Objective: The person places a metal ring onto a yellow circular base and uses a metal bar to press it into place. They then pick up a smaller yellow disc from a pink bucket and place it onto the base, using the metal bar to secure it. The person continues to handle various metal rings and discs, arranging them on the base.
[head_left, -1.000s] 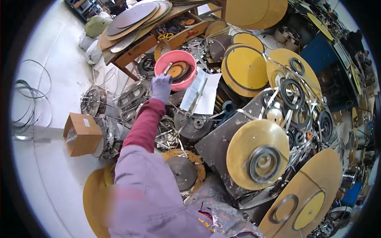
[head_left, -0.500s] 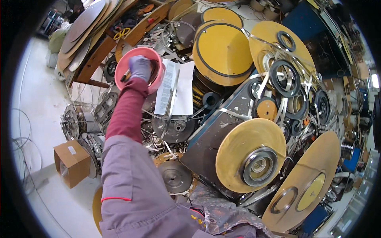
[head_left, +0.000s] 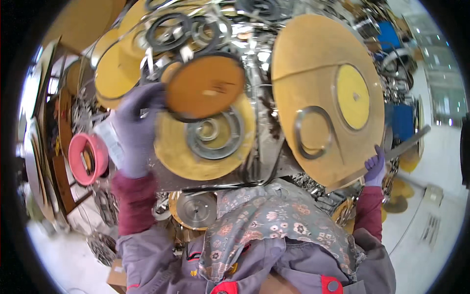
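Note:
My left hand (head_left: 137, 122), gloved in pale purple and blurred by motion, grips the left edge of a round orange-brown disc (head_left: 204, 87) with a dark rim. The disc is raised over a yellow round plate (head_left: 196, 169) bearing a grey metal ring (head_left: 237, 132). On the right, my gloved right hand (head_left: 375, 167) is closed round a long flat bar (head_left: 409, 142), whose grey end sticks out to the right. The bar crosses the lower edge of a large tan disc (head_left: 303, 63), which carries a smaller yellow disc (head_left: 353, 98) and a thin ring (head_left: 299, 134).
A pink bucket (head_left: 73, 152) with dark contents stands at the left beside white paper (head_left: 108, 139). Dark rings (head_left: 169, 32) and shiny metal strips crowd the back. A round metal plate (head_left: 196, 209) lies near my floral apron (head_left: 274, 220). Wooden boards (head_left: 63, 117) stand far left.
My view has swung right. The left hand has left the pink bucket and now holds the orange-brown disc over the yellow plate. My right hand has come into view with the flat bar.

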A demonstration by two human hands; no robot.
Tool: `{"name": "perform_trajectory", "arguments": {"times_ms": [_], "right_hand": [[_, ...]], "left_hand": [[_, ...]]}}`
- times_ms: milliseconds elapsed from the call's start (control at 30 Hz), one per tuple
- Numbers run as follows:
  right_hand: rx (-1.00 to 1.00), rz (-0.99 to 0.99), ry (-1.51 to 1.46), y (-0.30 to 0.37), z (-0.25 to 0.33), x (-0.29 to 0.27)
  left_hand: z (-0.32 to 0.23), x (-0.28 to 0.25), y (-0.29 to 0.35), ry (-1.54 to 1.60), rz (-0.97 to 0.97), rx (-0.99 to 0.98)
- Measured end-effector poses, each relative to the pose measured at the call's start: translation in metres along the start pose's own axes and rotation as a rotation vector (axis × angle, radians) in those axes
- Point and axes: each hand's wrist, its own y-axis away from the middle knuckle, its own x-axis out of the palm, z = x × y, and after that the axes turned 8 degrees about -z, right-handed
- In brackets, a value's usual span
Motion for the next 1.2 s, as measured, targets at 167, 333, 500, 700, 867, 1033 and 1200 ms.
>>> {"name": "perform_trajectory", "arguments": {"times_ms": [167,333,500,700,867,1033,1200], "right_hand": [[0.076,0.014,-0.114,-0.008,-0.021,-0.049],[0.098,0.051,-0.121,-0.041,-0.050,-0.099],[0.176,0.080,-0.102,-0.070,-0.066,-0.122],[0.191,0.301,0.025,-0.079,-0.058,-0.062],[0.068,0.359,0.115,-0.087,-0.042,-0.027],[0.153,-0.256,0.483,-0.182,-0.093,-0.097],[-0.229,-0.208,1.307,-0.245,-0.196,-0.183]], "left_hand": [[-0.104,0.208,0.039,0.321,0.222,-0.067],[-0.117,0.310,0.083,0.198,0.429,-0.057],[-0.114,0.317,0.091,-0.078,0.675,-0.001],[-0.125,0.302,0.101,-0.214,0.688,-0.018],[-0.135,0.280,0.106,0.116,0.530,-0.071],[-0.120,0.175,0.101,0.328,0.141,-0.404],[-0.025,0.020,0.139,0.342,-0.409,-0.826]]}}
